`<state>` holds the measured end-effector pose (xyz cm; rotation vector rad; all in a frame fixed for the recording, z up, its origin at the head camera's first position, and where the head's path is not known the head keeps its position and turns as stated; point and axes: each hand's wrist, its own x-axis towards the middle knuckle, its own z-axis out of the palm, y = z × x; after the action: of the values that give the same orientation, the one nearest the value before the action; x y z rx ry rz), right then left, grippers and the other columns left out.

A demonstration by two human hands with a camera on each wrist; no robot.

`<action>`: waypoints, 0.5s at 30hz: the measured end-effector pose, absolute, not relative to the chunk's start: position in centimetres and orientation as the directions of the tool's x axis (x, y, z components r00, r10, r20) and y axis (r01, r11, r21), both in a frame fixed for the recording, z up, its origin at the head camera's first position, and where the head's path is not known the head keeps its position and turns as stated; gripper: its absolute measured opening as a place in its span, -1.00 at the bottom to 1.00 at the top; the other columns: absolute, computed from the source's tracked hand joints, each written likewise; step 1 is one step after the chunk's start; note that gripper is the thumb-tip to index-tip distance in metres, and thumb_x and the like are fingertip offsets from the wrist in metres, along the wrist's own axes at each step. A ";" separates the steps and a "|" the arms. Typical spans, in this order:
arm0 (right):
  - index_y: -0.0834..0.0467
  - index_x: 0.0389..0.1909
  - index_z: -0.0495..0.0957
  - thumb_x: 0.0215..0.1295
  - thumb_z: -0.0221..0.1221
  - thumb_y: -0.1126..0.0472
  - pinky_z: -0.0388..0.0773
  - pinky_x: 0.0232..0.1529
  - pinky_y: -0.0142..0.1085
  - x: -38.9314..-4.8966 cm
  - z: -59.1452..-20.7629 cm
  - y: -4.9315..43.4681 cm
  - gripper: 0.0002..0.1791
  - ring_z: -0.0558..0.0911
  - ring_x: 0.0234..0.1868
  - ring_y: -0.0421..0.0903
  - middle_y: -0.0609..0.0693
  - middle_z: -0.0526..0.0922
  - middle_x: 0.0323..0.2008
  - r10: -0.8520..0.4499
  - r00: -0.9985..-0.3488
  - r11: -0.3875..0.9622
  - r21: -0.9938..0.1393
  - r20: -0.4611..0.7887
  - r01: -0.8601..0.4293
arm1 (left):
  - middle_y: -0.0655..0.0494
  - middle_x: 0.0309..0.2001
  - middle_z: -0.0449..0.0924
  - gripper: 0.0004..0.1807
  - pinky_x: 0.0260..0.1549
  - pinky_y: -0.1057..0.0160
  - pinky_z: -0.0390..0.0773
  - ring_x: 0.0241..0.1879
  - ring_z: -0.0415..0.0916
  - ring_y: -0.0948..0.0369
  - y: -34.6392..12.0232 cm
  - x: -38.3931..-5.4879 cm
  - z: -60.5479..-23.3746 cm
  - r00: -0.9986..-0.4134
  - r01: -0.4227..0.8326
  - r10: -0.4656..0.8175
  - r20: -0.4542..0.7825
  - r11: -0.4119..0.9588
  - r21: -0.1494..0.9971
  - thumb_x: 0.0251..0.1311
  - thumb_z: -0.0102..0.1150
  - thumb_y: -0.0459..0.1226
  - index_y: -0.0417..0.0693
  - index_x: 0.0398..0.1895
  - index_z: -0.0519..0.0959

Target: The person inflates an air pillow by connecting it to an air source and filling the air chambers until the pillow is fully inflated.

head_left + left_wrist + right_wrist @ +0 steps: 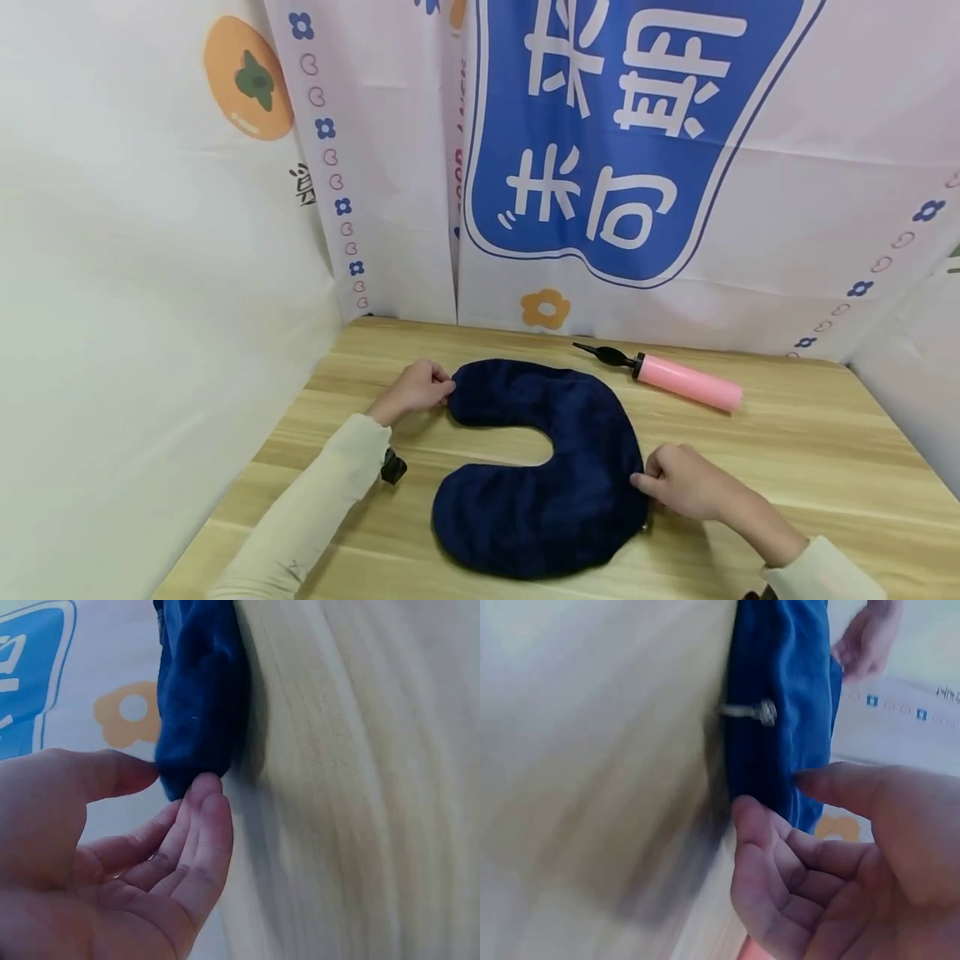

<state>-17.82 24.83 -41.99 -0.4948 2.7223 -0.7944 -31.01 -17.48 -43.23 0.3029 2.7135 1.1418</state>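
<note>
A navy U-shaped neck pillow point(592, 425) lies on the wooden table, its opening facing left. My left hand point(422, 387) pinches the rounded tip of its far arm. In the left wrist view the thumb point(124, 774) meets one side of the navy cloth point(199, 697) and the fingertips are at its end. Along the outer curve on the right, my right hand point(684, 482) pinches the pillow's edge between thumb and fingers. Close by that grip, a small metal zipper pull point(765, 712) sticks out from the side seam in the right wrist view.
Behind the pillow at the right lies a hand pump point(686, 382) with a pink barrel and a black nozzle. A printed cloth point(405, 208) hangs along the table's back edge, and a white wall point(150, 333) borders the left side.
</note>
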 end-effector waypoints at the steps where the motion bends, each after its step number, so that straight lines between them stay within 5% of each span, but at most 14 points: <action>1: 0.08 -0.68 0.49 0.51 0.24 0.11 0.37 -0.57 -0.39 -18.2 -41.9 24.9 -0.53 0.39 -0.69 -0.26 -0.18 0.44 -0.74 -0.385 -0.911 0.791 -0.563 -0.151 -0.241 | -0.07 -0.32 0.78 -0.76 -0.37 0.31 0.62 -0.35 0.70 0.14 -17.8 -30.5 -43.2 -0.960 0.117 0.262 -0.093 0.682 0.722 0.49 0.16 -0.26 -0.27 -0.14 0.73; 10: 0.07 -0.69 0.47 0.57 0.16 0.06 0.27 -0.59 -0.38 -22.4 -43.1 25.1 -0.48 0.33 -0.71 -0.23 -0.16 0.41 -0.77 -0.314 -0.945 0.826 -0.517 -0.091 -0.225 | 0.01 -0.41 0.74 -0.78 -0.41 0.22 0.73 -0.42 0.69 0.20 -19.8 -22.3 -43.7 -0.881 0.061 0.398 -0.255 0.631 0.773 0.43 0.30 -0.22 -0.23 -0.30 0.71; 15: 0.05 -0.70 0.41 0.53 0.19 0.11 0.28 -0.57 -0.36 -23.3 -44.0 24.2 -0.51 0.38 -0.69 -0.20 -0.14 0.44 -0.75 -0.315 -0.948 0.819 -0.514 -0.035 -0.254 | 0.04 -0.47 0.71 -0.86 -0.56 0.33 0.57 -0.51 0.60 0.25 -19.5 -19.4 -44.1 -0.883 0.070 0.406 -0.235 0.610 0.790 0.38 0.34 -0.26 -0.16 -0.29 0.70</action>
<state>-23.29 24.18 -43.99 -0.4525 2.8828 -0.7900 -19.41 -19.51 -44.12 0.3808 2.4443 1.1750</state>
